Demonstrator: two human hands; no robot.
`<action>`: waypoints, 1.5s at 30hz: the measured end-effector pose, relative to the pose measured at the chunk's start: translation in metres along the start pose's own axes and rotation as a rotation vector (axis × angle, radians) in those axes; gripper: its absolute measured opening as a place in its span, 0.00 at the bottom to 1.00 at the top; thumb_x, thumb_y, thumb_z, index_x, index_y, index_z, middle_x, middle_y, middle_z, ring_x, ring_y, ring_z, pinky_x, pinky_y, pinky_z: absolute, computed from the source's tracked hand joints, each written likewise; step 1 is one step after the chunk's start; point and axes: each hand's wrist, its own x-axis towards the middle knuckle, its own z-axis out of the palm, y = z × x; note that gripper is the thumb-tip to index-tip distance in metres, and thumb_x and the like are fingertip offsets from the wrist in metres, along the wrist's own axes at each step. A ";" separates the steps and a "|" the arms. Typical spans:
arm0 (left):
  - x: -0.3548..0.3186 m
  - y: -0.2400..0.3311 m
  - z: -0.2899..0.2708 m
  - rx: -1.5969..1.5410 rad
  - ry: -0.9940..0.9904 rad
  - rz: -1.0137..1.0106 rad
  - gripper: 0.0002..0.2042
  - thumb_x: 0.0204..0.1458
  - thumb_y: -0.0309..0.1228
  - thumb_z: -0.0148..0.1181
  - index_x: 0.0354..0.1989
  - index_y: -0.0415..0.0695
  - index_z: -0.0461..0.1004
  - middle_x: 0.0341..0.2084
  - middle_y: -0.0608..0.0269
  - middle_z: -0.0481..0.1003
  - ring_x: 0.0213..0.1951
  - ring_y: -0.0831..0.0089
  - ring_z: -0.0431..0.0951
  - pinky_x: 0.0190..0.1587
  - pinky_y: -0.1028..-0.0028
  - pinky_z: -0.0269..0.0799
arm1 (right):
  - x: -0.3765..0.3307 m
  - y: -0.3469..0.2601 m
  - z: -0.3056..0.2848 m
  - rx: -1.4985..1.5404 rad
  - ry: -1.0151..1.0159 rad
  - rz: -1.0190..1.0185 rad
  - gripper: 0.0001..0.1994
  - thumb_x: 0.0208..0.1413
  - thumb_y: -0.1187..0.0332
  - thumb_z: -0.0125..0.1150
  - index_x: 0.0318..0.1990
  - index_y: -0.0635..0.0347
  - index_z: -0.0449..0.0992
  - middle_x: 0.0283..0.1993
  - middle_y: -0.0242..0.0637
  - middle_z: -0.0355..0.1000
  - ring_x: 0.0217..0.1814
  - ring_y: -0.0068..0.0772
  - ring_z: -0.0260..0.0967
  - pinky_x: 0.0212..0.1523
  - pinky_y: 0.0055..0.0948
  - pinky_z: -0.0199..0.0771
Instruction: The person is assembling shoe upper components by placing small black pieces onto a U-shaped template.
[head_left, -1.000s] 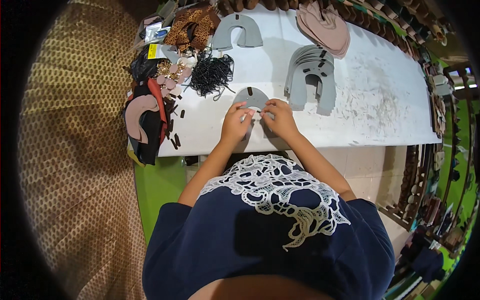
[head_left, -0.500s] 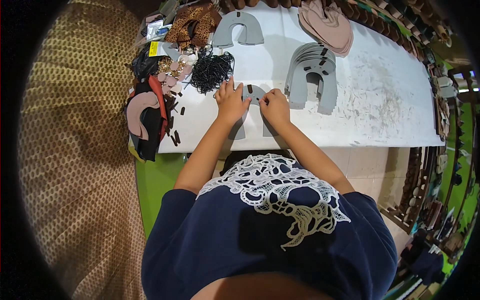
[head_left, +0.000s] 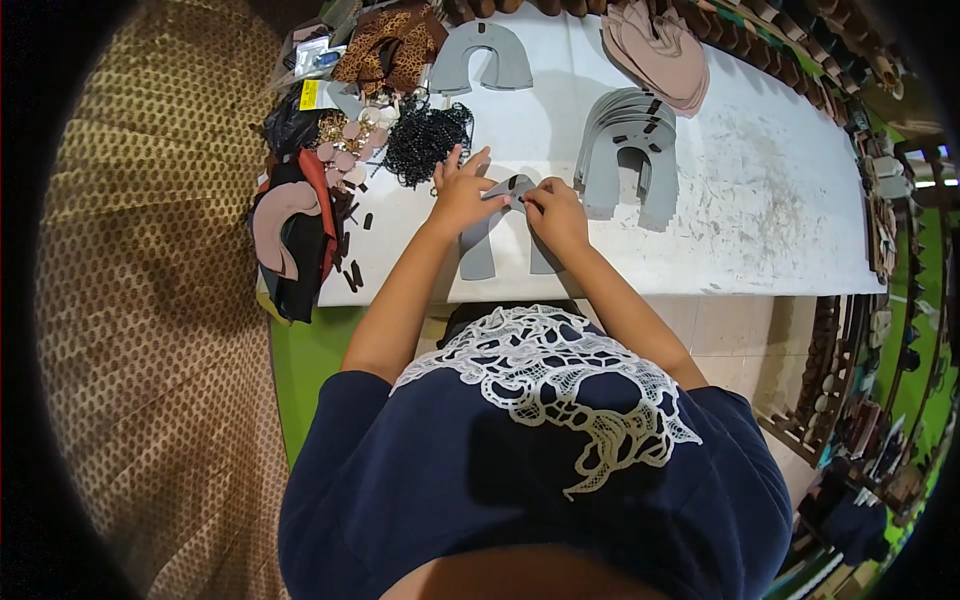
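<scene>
A grey U-shaped piece point(head_left: 478, 257) lies at the table's near edge, its two legs toward me. Small dark tabs sit at its curved top, one of them a dark tab point(head_left: 513, 183) between my hands. My left hand point(head_left: 462, 202) grips the curve's left side with thumb and forefinger, other fingers raised and spread. With bent fingers, my right hand point(head_left: 557, 215) pinches the right side of the curve beside a tab; its fingertips partly hide what they hold. The curve looks lifted and bent between them.
A fanned stack of grey U-shaped pieces point(head_left: 660, 190) stands to the right, with pink pieces point(head_left: 665, 60) behind. Another grey U-shaped piece point(head_left: 455, 65) lies at the back. Black beaded strands point(head_left: 425, 145), leopard-print material point(head_left: 392, 48) and loose dark tabs point(head_left: 355, 272) are on the left.
The grey piece's curve has tilted up and bent between my hands. My left thumb and forefinger have closed on its side, while the upper fingers have spread apart. My right hand has shifted slightly right.
</scene>
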 end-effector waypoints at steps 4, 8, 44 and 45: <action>-0.002 0.002 0.008 -0.011 -0.055 0.001 0.13 0.39 0.45 0.64 0.31 0.54 0.81 0.61 0.60 0.58 0.64 0.45 0.43 0.60 0.42 0.34 | 0.000 -0.002 -0.006 -0.087 -0.031 -0.120 0.05 0.44 0.69 0.61 0.30 0.54 0.79 0.36 0.37 0.70 0.36 0.40 0.68 0.37 0.37 0.70; -0.003 0.008 0.013 -0.042 -0.085 -0.057 0.12 0.44 0.44 0.59 0.32 0.53 0.81 0.62 0.60 0.58 0.65 0.45 0.43 0.60 0.42 0.33 | -0.007 -0.004 -0.012 -0.202 -0.080 -0.236 0.06 0.44 0.65 0.61 0.31 0.52 0.78 0.37 0.35 0.69 0.36 0.38 0.67 0.35 0.38 0.69; -0.004 0.023 0.033 0.058 0.040 -0.126 0.08 0.44 0.42 0.61 0.30 0.57 0.80 0.58 0.55 0.62 0.62 0.45 0.50 0.58 0.43 0.41 | -0.043 0.011 -0.032 -0.223 -0.090 -0.268 0.16 0.51 0.61 0.56 0.47 0.54 0.73 0.54 0.42 0.63 0.56 0.43 0.59 0.53 0.41 0.59; -0.003 0.024 0.033 0.037 0.092 -0.103 0.06 0.42 0.40 0.62 0.28 0.57 0.80 0.57 0.56 0.64 0.62 0.45 0.51 0.57 0.43 0.42 | -0.043 0.011 -0.032 -0.225 -0.088 -0.268 0.16 0.51 0.61 0.56 0.47 0.54 0.73 0.54 0.42 0.63 0.56 0.43 0.59 0.53 0.41 0.59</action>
